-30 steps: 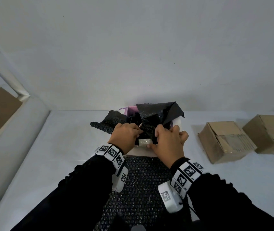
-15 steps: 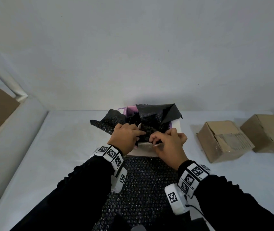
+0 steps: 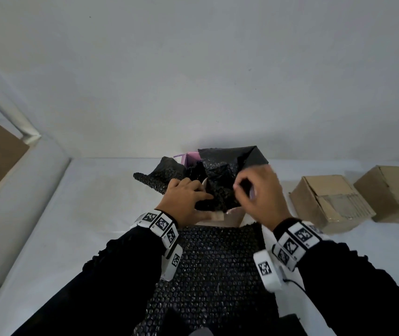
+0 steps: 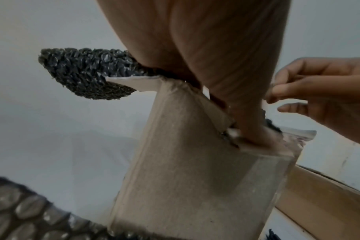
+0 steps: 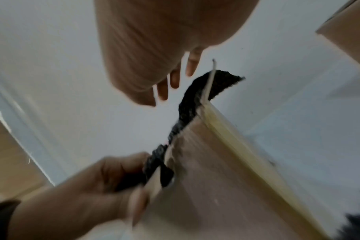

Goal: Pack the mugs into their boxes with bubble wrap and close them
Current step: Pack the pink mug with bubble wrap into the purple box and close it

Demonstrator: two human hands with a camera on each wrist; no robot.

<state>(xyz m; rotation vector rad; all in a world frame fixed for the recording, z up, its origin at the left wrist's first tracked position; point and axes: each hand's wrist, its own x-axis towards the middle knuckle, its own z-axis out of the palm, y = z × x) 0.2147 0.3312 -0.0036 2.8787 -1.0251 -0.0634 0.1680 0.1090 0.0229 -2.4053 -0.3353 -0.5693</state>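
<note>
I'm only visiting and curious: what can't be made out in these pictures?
- The mug: head view, hidden by black bubble wrap stuffed in the open box.
- Whether the right hand holds anything: head view, its curled fingers hide it; right wrist view blurred.
- Contents of the two closed boxes: cardboard covers them.

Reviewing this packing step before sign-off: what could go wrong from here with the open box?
1. Black bubble wrap still bulges above the open box and spills over its left side; the flaps may not close flat.
2. Left hand holds wrap and near flap, while right hand hovers above; the box could tip if pushed unevenly.
3. The mug is hidden, so padding coverage cannot be confirmed.
</note>
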